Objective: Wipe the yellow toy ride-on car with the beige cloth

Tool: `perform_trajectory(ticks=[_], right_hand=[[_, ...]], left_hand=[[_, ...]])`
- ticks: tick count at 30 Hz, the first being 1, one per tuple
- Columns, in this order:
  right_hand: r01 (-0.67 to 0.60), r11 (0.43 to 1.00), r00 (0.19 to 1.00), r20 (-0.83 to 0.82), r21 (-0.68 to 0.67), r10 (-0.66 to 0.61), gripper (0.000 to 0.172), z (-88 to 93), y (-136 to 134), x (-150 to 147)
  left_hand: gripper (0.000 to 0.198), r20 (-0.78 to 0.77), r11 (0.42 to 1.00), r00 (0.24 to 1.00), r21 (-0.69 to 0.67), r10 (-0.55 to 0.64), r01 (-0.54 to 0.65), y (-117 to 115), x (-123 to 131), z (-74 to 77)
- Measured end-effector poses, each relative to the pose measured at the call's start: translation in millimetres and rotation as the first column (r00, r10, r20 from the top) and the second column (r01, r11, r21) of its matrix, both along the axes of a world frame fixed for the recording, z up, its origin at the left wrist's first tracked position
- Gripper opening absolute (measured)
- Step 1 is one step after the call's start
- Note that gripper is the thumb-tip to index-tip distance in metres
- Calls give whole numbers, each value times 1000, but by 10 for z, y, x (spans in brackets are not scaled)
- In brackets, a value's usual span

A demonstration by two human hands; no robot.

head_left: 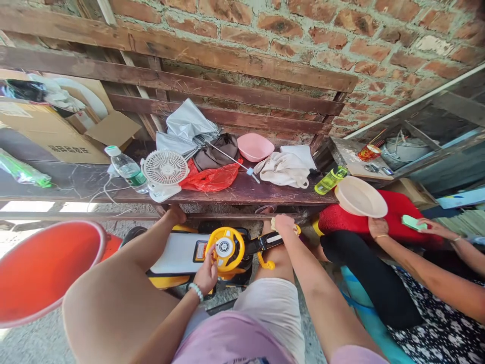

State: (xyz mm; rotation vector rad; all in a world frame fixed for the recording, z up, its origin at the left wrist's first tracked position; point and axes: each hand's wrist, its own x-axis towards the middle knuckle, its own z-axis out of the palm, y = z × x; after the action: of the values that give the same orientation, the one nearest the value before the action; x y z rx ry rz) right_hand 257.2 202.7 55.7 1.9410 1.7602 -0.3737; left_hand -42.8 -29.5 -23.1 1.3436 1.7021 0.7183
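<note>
A ride-on toy digger (176, 251) with a pale seat stands between my legs. My left hand (206, 273), a beaded bracelet on its wrist, is closed at the lower left rim of the yellow steering wheel (241, 248). Farther right, my right hand (284, 223) grips a yellow handle (297, 230) at the end of the toy's black digger arm (267, 241). Most of that handle is hidden under my fingers. Below the arm hangs a yellow hook-shaped part (266, 262).
A wooden bench (273, 192) holds a white fan (165, 169), a water bottle (131, 172), an umbrella (189, 124), a pink basin (255, 146) and a green bottle (330, 181). An orange tub (45, 273) stands left. At right, another person's hands hold a pale basin (361, 196) and a green brush-like block (414, 222).
</note>
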Motion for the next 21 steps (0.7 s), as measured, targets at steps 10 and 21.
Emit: perform_trajectory(ticks=[10, 21], right_hand=[[-249, 964, 966, -103, -95, 239, 36, -173, -143, -455], [-315, 944, 925, -253, -102, 282, 30, 61, -185, -215]], left_hand=[[67, 115, 992, 992, 110, 49, -61, 28, 32, 77], [68, 120, 996, 992, 80, 33, -43, 33, 28, 143]])
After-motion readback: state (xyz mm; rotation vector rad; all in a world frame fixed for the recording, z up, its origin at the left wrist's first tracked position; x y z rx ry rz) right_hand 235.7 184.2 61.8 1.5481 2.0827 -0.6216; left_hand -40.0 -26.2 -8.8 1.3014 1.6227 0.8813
